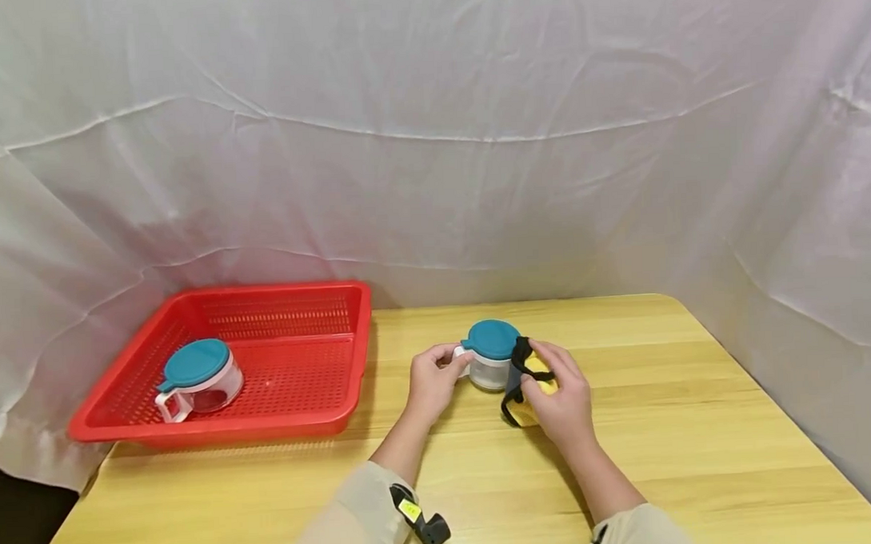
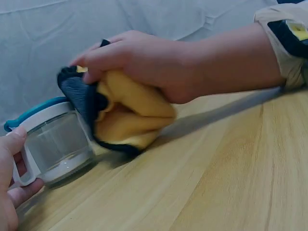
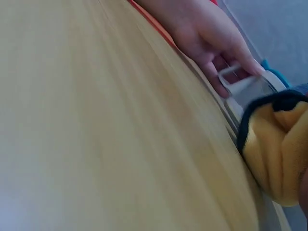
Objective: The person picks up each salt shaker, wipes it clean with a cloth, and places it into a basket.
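A clear glass jar [image 1: 489, 374] with a blue lid [image 1: 493, 339] and a white handle stands on the table. My left hand [image 1: 434, 382] pinches that handle between thumb and fingers, as the left wrist view also shows. On the jar's other side, my right hand [image 1: 564, 391] grips a bunched yellow cloth [image 2: 139, 108] with a dark border and a grey-blue face. The cloth's grey-blue face is right at the jar's side. In the right wrist view the yellow cloth [image 3: 276, 149] covers part of the jar, and most of the right hand is out of frame.
A red plastic basket [image 1: 297, 425] sits at the left of the wooden table [image 1: 701, 455]. Inside it stands a second jar [image 1: 219, 389] with a blue lid and white handle. A pale curtain [image 1: 432, 184] hangs behind the table and along its sides.
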Available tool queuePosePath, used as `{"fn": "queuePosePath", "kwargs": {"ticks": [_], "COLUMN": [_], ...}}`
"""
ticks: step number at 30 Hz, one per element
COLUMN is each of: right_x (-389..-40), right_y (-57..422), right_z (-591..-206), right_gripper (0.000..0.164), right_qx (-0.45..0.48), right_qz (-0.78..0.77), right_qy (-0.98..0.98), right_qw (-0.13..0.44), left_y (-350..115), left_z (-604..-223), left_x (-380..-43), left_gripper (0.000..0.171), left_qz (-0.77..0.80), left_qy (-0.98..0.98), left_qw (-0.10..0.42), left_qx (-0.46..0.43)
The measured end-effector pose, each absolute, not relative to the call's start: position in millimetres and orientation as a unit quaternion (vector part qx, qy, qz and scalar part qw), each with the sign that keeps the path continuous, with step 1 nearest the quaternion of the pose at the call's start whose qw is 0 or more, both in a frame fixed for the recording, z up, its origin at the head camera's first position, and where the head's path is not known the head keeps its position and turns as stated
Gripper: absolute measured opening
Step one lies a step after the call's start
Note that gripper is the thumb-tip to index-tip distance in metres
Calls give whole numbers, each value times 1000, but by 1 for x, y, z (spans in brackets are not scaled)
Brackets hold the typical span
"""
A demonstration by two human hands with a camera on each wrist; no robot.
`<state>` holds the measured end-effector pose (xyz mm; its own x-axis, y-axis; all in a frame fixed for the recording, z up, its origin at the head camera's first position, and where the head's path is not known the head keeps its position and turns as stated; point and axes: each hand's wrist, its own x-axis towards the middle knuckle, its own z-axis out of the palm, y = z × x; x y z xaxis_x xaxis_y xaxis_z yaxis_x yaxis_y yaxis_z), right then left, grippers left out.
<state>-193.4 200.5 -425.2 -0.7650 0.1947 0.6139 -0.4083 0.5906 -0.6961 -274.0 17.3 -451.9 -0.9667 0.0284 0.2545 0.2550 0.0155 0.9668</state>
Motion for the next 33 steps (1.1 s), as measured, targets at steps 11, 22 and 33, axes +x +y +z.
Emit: {"fn": "queuePosePath", "kwargs": {"ticks": [11, 22, 33], "right_x": [-207, -209, -210], "right_y": [163, 148, 140], "right_z": [-421, -422, -414], "right_gripper": [48, 48, 39], "right_qx": [243, 299, 270], "right_qz": [205, 149, 173], "right_qy": [-820, -823, -735], "right_qw": [476, 459, 597], "left_y": [16, 2, 8], "left_z": [-433, -402, -395], "left_x": [-274, -267, -256], "left_gripper": [19, 17, 18], "left_qz": [-672, -646, -621], "left_qy": [-703, -698, -723], "left_qw": [213, 290, 271], "left_qx": [-98, -107, -134]}}
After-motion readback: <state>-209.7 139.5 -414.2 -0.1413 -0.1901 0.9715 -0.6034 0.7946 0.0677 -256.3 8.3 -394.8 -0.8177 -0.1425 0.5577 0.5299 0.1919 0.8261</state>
